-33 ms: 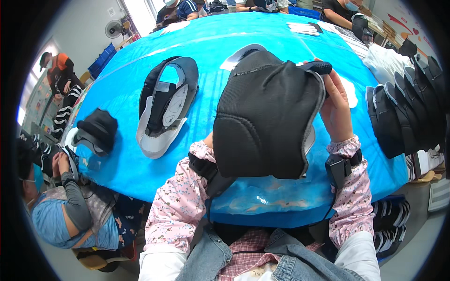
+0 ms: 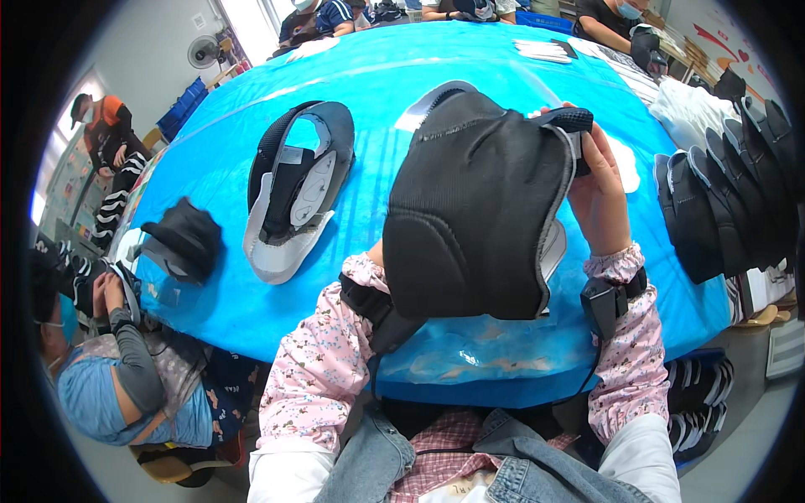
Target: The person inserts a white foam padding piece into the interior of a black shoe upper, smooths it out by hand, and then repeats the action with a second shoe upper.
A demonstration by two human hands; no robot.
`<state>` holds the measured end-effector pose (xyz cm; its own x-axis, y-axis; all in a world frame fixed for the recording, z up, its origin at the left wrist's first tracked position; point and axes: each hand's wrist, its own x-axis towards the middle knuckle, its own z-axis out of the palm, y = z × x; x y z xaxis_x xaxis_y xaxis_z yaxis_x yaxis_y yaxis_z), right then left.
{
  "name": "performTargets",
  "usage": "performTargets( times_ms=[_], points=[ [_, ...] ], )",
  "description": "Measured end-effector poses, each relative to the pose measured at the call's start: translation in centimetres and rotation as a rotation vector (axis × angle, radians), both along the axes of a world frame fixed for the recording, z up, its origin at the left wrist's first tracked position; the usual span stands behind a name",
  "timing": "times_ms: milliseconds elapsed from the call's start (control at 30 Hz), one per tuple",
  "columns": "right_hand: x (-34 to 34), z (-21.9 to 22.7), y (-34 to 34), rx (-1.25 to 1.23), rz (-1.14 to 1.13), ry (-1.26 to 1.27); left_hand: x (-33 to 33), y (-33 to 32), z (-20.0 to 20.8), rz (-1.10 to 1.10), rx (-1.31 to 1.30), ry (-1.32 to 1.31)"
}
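Note:
A black fabric shoe upper [image 2: 470, 210], with stitched seams and a grey-white inner edge, is held up in front of me above the table. My right hand [image 2: 602, 189] is closed on its padded black edge at the upper right, thumb and fingers pinching it. Only a sliver of my left hand [image 2: 376, 254] shows at the upper's left side; its fingers are hidden behind or inside the fabric. To the left lies another shoe upper [image 2: 267, 251], black and grey with white parts, its opening facing up. A whitish piece with a grey curved rim [image 2: 415, 109] peeks out behind the held upper.
The table has a blue cover [image 2: 210, 285]. A black upper [image 2: 183, 241] sits at its left, near a co-worker [image 2: 134, 390]. Several black uppers [image 2: 713, 210] stand in a row at right, by a white bag [image 2: 692, 109]. Other people sit at the far edge.
The held upper has turned slightly, its right edge shifting left, showing more of its inside. The black upper at the far left has moved a little right and down.

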<state>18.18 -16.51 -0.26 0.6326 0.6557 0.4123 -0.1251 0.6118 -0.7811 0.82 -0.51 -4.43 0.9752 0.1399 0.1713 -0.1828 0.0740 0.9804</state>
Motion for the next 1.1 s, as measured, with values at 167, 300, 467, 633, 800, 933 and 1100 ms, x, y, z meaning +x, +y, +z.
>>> performTargets(
  times_ms=[167, 300, 467, 633, 800, 933, 1100],
  points=[
    [-1.3, 0.4, 0.4, 0.079, 0.132, -0.022, 0.4, -0.3, -0.1, -0.014, 0.023, 0.004],
    [-1.2, 0.1, 0.4, 0.083, 0.144, -0.001, 0.7, -0.4, 0.0, -0.001, 0.037, -0.011],
    [-0.2, -1.1, -0.1, -0.072, 0.137, 0.142, 1.4, -0.8, -0.1, 0.016, 0.079, -0.148],
    [3.0, -3.7, 0.4, 0.117, 0.661, 0.135, 1.7, -1.1, -0.1, -0.013, -0.002, -0.100],
    [3.3, -2.6, 0.2, 0.051, 0.542, 0.135, 1.4, -1.0, 0.5, -0.039, 0.001, 0.159],
    [3.9, -2.0, 1.2, 0.105, 0.846, -0.002, 1.6, -1.1, 0.9, 0.024, 0.047, -0.018],
    [0.7, -0.4, 1.0, -0.092, 0.152, 0.411, 0.7, -0.4, -0.1, 0.184, 0.435, -0.323]
  ],
)
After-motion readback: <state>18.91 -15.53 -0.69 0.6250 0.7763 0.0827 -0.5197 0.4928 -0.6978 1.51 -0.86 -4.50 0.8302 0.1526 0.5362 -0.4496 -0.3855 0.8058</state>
